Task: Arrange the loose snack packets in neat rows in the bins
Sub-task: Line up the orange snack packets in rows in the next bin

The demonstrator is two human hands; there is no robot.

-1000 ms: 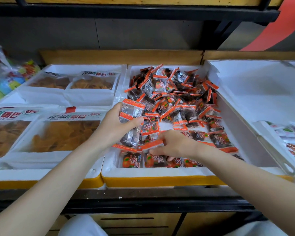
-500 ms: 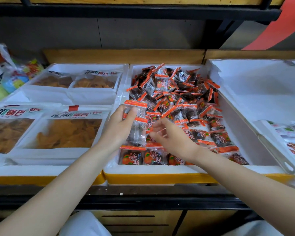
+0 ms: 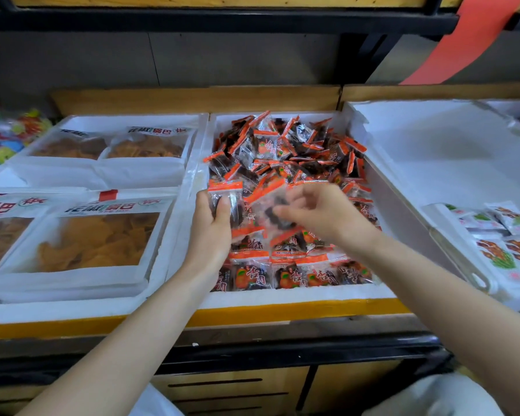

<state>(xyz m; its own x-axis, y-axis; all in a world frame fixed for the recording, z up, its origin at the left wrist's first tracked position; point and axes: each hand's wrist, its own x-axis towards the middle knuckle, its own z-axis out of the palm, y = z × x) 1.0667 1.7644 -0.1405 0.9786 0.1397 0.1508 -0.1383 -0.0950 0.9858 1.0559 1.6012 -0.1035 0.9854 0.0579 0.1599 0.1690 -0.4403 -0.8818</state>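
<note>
Snack packets: one in left hand, one in right hand.

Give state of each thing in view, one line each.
left hand, grips an upright packet stack.
right hand, blurred, fingers pinch a single packet.
front row, packets lined up neatly along the near wall.
loose pile, jumbled behind the row.
middle bin, nearly full.
right bin, mostly bare; white packets at near right.
chip bags, lying flat.

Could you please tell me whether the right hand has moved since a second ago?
Yes: the right hand has moved away from the front row of packets toward the loose pile.
</note>
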